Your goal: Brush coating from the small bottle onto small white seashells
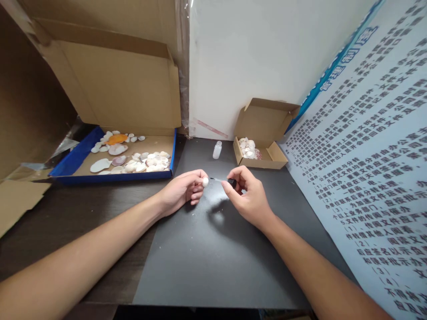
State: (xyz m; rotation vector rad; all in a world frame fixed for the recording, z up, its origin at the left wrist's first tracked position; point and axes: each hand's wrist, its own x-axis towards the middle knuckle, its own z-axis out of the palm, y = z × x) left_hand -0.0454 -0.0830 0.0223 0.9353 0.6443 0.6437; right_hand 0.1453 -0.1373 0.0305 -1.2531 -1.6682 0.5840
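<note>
Between the thumb and fingers of my left hand [185, 189] is a small white ribbed seashell [205, 182], held above the dark grey mat. My right hand [248, 193] pinches the black cap of a brush applicator [231, 182]. Its thin stem points left, and the dark tip is close to the shell; I cannot tell whether they touch. Beyond the hands a small whitish bottle [217, 151] stands upright with its neck uncapped.
A blue-edged cardboard box [113, 178] at back left has its lid up and holds many shells [147, 162]. At back right, a smaller open box [267, 163] contains more shells. Tiny white crumbs dot the grey mat [200, 266]. A printed board [373, 155] leans along the right side.
</note>
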